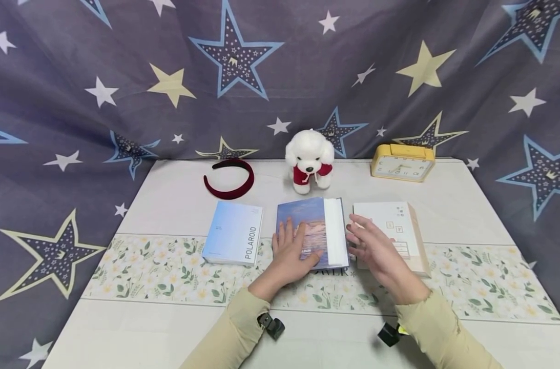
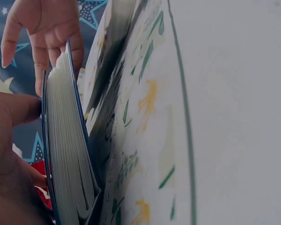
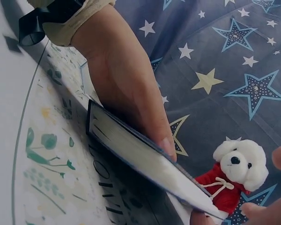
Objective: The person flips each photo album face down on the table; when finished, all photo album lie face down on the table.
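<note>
A thick photo album (image 1: 303, 211) with a blue and pink sea picture on its cover lies mid-table. Beside the picture, a white strip runs down its right side. My left hand (image 1: 291, 256) rests on the cover with fingers spread and thumb pointing right. Close to the album's right edge is my right hand (image 1: 376, 251), its fingers loosely bent and apart, partly over a white boxy book (image 1: 413, 246). The left wrist view shows the album's many pages (image 2: 65, 136) edge-on between dark blue covers. In the right wrist view, fingertips are near the album's corner (image 3: 210, 208).
A light blue POLAROID book (image 1: 231, 233) lies to the left. Behind it is a dark red headband (image 1: 231, 194). A white plush dog (image 1: 307, 148) in red stands behind the album, and a yellow clock (image 1: 403, 163) at the back right. A star-patterned curtain (image 1: 270, 123) hangs behind the table.
</note>
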Demonstrator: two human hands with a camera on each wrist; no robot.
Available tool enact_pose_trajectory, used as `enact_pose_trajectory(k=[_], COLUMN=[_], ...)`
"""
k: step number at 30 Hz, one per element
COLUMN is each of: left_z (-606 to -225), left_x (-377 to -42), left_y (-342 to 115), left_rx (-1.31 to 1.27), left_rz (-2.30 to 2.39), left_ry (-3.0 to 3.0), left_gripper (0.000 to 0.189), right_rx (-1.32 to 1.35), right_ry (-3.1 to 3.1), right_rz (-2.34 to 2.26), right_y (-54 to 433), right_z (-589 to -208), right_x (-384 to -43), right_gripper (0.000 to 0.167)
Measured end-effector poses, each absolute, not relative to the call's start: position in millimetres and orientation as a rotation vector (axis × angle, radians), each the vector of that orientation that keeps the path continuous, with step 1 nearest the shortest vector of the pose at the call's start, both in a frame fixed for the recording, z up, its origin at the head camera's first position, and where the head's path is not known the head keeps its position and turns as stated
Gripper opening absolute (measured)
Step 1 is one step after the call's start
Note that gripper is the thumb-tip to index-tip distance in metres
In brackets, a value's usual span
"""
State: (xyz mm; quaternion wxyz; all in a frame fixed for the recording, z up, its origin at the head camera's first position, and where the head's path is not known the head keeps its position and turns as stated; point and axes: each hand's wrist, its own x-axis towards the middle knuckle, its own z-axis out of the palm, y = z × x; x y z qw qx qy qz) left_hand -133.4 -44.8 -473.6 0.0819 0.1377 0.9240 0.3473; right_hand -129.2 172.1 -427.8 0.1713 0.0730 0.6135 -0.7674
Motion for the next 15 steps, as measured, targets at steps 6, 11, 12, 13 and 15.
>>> enact_pose_trajectory(k=[6, 11, 12, 13, 15], left_z=[-473.0, -474.1, -474.0, -473.8, -473.5], left_x=[-133.7, -134.5, -134.6, -134.7, -134.9], left_y=[-47.7, -49.8, -50.2, -50.4, -50.8], left_rx=[0.367, 0.340, 0.335, 0.330, 0.322], left_rz=[1.152, 1.207, 1.216, 1.223, 1.227], left_ry=[2.707, 2.679, 2.672, 2.666, 2.659], left_gripper=[0.094, 0.094, 0.095, 0.095, 0.096], right_rx=[0.076, -0.065, -0.083, -0.099, -0.136], right_ry=[1.702, 1.676, 1.674, 1.667, 1.659], right_rz=[-2.131, -2.142, -2.139, -2.136, -2.120], right_y=[169.0, 165.9, 165.1, 164.1, 162.0], right_z=[-429.9, -434.4, -435.0, -435.7, -436.8], right_x=[-125.6, -123.8, -123.1, -122.6, -121.7], right_gripper=[0.074, 0.078, 0.079, 0.079, 0.080])
